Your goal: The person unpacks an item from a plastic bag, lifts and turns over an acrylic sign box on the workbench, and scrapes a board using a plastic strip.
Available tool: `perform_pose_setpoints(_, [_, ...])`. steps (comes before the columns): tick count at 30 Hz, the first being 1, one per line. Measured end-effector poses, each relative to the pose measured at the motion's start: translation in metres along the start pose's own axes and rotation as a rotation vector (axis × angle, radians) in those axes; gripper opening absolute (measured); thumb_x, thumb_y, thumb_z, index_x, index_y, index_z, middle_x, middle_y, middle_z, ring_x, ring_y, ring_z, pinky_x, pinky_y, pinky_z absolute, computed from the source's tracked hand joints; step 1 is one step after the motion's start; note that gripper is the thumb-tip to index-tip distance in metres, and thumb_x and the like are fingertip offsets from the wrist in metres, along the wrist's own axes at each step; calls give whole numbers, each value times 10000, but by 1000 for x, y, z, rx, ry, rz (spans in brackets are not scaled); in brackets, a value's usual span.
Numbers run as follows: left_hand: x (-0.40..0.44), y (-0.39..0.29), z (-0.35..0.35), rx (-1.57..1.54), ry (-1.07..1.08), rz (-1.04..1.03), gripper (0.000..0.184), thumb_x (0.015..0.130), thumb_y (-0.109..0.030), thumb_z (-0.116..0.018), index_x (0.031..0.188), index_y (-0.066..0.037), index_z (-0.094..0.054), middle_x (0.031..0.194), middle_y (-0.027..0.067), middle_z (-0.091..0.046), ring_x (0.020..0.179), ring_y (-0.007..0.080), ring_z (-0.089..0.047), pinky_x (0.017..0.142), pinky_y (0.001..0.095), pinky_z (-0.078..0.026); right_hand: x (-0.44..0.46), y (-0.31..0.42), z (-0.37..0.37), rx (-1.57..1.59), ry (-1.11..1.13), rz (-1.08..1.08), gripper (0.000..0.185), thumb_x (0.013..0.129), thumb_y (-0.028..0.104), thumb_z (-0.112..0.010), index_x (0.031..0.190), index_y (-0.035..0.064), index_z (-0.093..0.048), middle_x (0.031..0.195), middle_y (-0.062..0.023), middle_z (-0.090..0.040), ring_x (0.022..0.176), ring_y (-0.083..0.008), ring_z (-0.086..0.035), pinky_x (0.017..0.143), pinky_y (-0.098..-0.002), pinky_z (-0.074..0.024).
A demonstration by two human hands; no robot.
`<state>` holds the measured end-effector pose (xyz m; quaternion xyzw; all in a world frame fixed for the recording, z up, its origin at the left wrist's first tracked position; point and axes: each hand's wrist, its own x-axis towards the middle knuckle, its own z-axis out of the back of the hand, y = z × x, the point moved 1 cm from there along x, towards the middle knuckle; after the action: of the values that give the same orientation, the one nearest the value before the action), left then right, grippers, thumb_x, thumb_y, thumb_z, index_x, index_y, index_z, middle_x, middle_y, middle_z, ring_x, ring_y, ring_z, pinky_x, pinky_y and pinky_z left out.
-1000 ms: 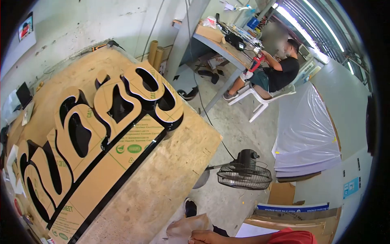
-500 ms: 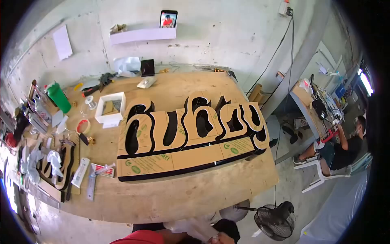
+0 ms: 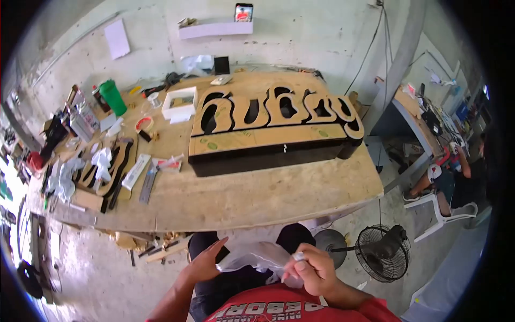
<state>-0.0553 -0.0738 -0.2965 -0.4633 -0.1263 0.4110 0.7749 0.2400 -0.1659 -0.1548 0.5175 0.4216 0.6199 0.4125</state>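
Note:
Over my lap lies a clear, crumpled plastic bag (image 3: 260,255). My right hand (image 3: 314,269) is closed in a pinch on the bag's right end, with a small whitish bit showing at the fingertips. At the bag's left end is my left hand (image 3: 208,261), its fingers stretched out and apart. In front of me on the wooden table (image 3: 257,201) stands a large black-sided letter sign (image 3: 268,153), its face covered in brown printed paper.
Left on the table are a smaller letter piece (image 3: 115,172), a ruler (image 3: 148,185), a tape roll (image 3: 144,124), a white box (image 3: 179,102) and a green bottle (image 3: 112,97). A fan (image 3: 382,253) stands on the floor at right. Another person (image 3: 456,182) sits at a second table.
The view has swung left and down from the room's right side to the table and my lap. Both my hands now show, the left one open beside the bag.

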Motion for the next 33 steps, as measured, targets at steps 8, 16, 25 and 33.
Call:
perform_pose_setpoints(8, [-48,-69,-14,-19,-245,-251,652,838,-245,-816,1357,47,-549,1383,226,-581,1314,379,-546,1100,409,-419,19,19,-32,-112,196,274,90,917,57,-652,871,-4,-699,797,-118,-647,687,-244,-581,612,-337,-475])
perform_pose_setpoints(16, [-54,-103,-13,-532,-573,-475,438,1023,-295,-480,1154,104,-605,1141,289,-659,1137,395,-636,1012,478,-483,-18,-9,-5,220,-190,79,317,1077,252,-508,920,-21,-541,921,-85,-493,638,-117,-546,561,-325,-590])
perform_pose_setpoints(25, [-45,-154,0,-1192,-410,-410,277,1071,-239,-434,1227,-18,-496,723,3,-406,632,134,-489,852,448,-561,21,19,-5,379,-227,3,379,1086,347,-487,885,26,-502,838,-61,-503,527,-90,-463,446,-267,-427])
perform_pose_setpoints(33, [-52,-124,-10,-1230,11,-237,998,700,-375,-736,1512,1,-292,1024,40,-487,851,147,-452,782,307,-357,-13,-19,-17,519,19,-334,343,1067,325,-532,870,44,-525,749,-33,-512,569,-122,-470,534,-262,-428])
